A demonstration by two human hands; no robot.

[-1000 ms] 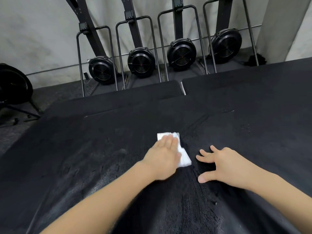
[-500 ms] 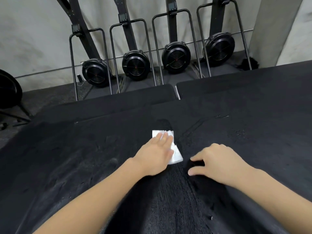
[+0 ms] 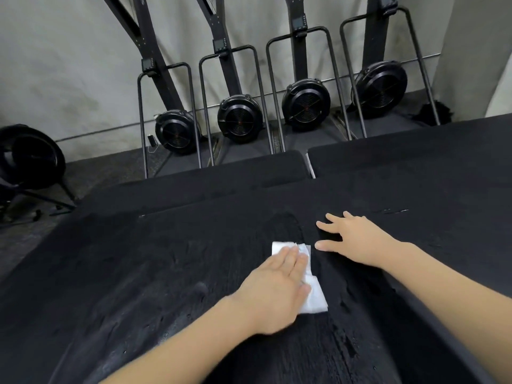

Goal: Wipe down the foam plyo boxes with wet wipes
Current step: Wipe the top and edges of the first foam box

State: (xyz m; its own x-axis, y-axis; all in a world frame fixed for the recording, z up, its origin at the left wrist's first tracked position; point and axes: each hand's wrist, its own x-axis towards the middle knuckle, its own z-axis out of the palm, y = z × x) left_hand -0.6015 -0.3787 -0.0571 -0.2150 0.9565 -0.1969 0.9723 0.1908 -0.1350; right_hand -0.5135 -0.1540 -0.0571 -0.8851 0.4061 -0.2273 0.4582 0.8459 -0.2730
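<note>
Two bare hands lie on the black top of the nearest foam plyo box [image 3: 171,273]. Left hand [image 3: 277,289] presses flat, fingers straight, on a white wet wipe [image 3: 314,299] near the box's middle. Right hand [image 3: 357,242] rests just beside it, fingers spread on the surface, holding nothing. Beyond, four black fan machines [image 3: 306,105] stand against the grey wall [image 3: 69,65].

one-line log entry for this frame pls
phase: wiping | left hand: flat, pressing wet wipe on foam plyo box top | right hand: fingers spread, resting on box beside wipe | surface: damp streaks
</note>
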